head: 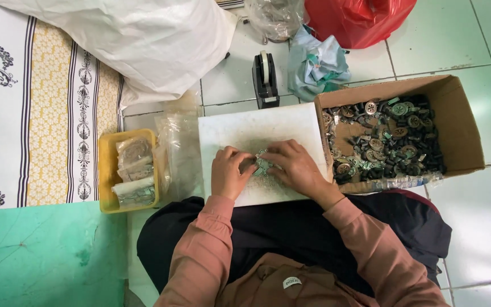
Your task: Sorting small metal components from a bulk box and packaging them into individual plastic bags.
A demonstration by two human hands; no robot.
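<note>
My left hand (229, 171) and my right hand (295, 166) rest close together on a white board (240, 132) across my lap. Between their fingertips lies a small pile of little metal parts (262, 164), and both hands pinch at it. Just right of the board stands an open cardboard box (461, 128) filled with several dark and silvery small parts (387, 142). My right hand is nearest to that box.
A yellow tray (105, 170) with filled clear bags sits left of the board, beside loose clear plastic bags (180, 148). A black tape dispenser (265, 79), a crumpled cloth (316, 65), a red bag (356, 20) and a big white sack (143, 40) lie further off on the tiled floor.
</note>
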